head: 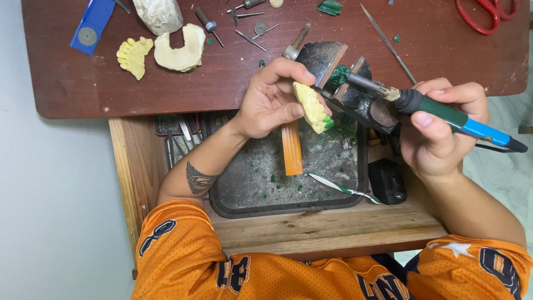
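The left hand (272, 100) is closed around a pale yellow tooth model (312, 106) with green tips, thumb on one side and fingers curled over the top, holding it above the dark metal tray (261, 189) in the open drawer. The right hand (438, 133) grips a pen-like tool (444, 114) with a green and blue handle; its metal tip points at the model (whether it touches, I cannot tell). Further back on the brown table (388, 72) lie two more yellow casts (180, 50), small drill bits (250, 36) and red scissors (486, 14).
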